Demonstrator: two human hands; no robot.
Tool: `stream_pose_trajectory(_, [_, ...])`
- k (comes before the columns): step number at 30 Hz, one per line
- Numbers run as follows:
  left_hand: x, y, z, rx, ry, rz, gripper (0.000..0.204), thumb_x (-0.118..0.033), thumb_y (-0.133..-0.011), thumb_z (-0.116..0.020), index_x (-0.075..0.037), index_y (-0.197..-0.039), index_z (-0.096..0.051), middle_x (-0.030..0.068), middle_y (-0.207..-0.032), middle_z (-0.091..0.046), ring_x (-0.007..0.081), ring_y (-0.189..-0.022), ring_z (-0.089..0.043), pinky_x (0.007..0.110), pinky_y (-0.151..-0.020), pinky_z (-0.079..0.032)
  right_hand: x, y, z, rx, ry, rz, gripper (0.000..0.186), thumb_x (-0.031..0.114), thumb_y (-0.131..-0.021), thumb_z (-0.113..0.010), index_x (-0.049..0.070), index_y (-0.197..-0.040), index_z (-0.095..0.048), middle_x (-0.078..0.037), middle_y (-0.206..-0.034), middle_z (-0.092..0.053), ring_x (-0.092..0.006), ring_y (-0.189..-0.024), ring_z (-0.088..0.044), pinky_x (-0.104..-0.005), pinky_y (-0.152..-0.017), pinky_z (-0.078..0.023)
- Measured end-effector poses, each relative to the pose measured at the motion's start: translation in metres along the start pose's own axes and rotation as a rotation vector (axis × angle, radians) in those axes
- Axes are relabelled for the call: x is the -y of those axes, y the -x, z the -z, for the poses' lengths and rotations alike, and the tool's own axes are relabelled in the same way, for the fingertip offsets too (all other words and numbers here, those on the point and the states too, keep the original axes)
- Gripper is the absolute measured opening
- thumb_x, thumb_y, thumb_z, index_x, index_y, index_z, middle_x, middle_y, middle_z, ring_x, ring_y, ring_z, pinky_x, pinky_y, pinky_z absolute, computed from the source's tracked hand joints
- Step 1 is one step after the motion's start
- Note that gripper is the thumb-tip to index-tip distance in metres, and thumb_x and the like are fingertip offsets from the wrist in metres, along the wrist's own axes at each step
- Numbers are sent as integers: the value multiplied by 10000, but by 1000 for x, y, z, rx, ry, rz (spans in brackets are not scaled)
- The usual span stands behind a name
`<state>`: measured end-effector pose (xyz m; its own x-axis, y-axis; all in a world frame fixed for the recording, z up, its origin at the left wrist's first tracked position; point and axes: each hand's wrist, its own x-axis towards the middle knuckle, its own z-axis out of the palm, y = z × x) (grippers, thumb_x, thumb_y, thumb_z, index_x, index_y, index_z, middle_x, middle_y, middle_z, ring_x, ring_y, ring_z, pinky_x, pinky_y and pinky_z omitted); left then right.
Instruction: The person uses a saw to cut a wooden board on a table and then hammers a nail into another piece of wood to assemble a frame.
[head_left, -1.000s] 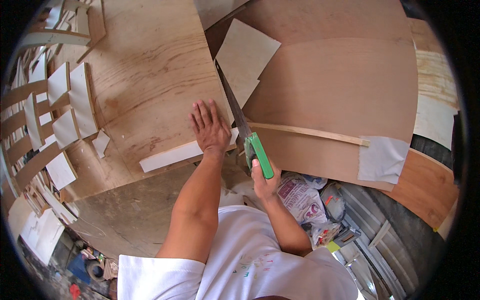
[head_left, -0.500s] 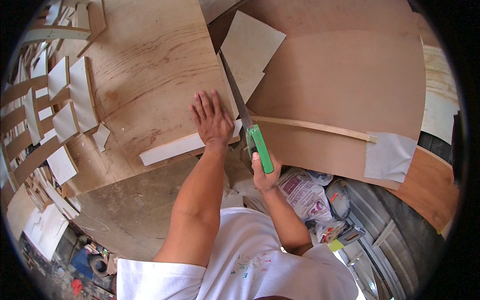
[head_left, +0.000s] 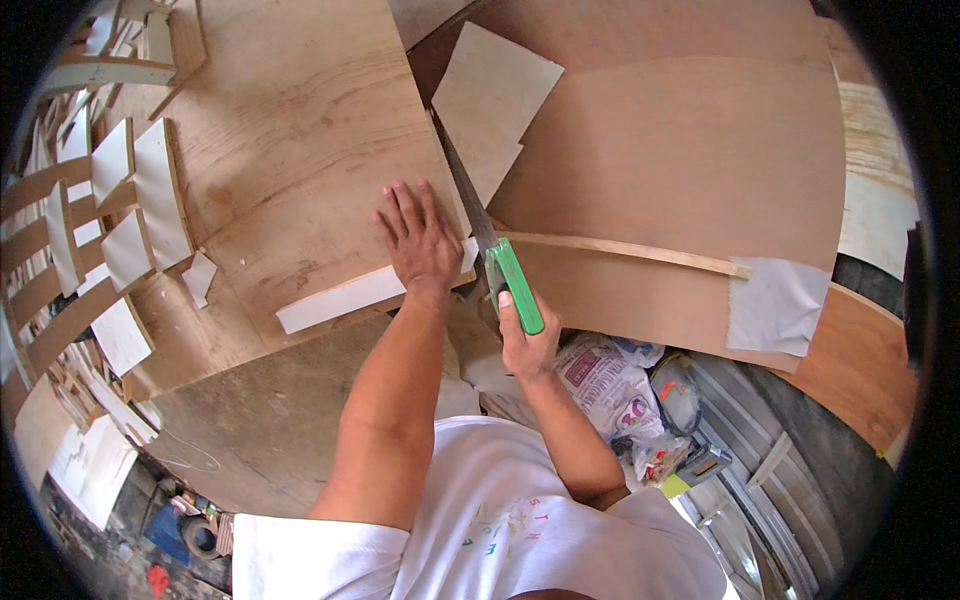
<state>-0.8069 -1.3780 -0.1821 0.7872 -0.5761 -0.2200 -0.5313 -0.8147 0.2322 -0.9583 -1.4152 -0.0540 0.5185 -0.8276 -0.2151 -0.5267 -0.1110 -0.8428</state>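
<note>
The empty left hand [head_left: 420, 248] lies flat on the plywood [head_left: 300, 150], fingers a bit apart. The right hand [head_left: 530, 345] curls its fingers around the green-handled handsaw [head_left: 517, 290], its blade [head_left: 478, 218] at the plywood's right edge.

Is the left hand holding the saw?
No, the right hand grips the saw by its green handle, while the left hand lies on the wooden board.

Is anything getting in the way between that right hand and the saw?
Nothing visible: the right hand holds the saw, thumb on its green handle. The left hand lies flat on the board, left of the saw, not between them.
</note>
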Motion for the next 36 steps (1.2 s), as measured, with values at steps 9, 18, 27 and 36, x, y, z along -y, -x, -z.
stream_pose_trajectory(9, [1, -2, 2, 10, 38, 6, 735, -286, -1049, -455, -116, -1717, -198, 199, -1779, -124, 375, -1658, -50, 595, -1323, 19, -29, 3, -1, 24, -82, -50, 230, 212, -1036, -666, -16, -1022, -697, -121, -711, -602, -186, -622, -601, -383, -599, -488])
stream_pose_trajectory(18, [0, 0, -2, -85, 26, -1, 702, -285, -1047, -481, -124, -1698, -272, 204, -1757, -207, 383, -1645, -130, 589, -1324, -48, -37, -6, -11, -2, -123, -14, 239, 220, -1025, -678, -17, -1031, -709, -132, -724, -622, -227, -624, -634, -399, -603, -498])
stream_pose_trajectory(27, [1, -2, 1, -9, 25, 42, 717, -277, -1047, -475, -177, -1714, -232, 164, -1777, -170, 347, -1658, -92, 590, -1325, -13, -37, 0, -5, 23, -42, 70, 189, 181, -1004, -691, -6, -1015, -711, -138, -701, -606, -253, -602, -638, -394, -597, -500])
stream_pose_trajectory(36, [1, -2, 0, -15, 24, 56, 777, -273, -1027, -511, -212, -1728, -182, 133, -1794, -122, 317, -1665, -66, 587, -1326, 14, -46, 24, -2, -39, -52, 85, 160, 157, -993, -694, -2, -973, -704, -126, -685, -611, -259, -557, -610, -392, -568, -480])
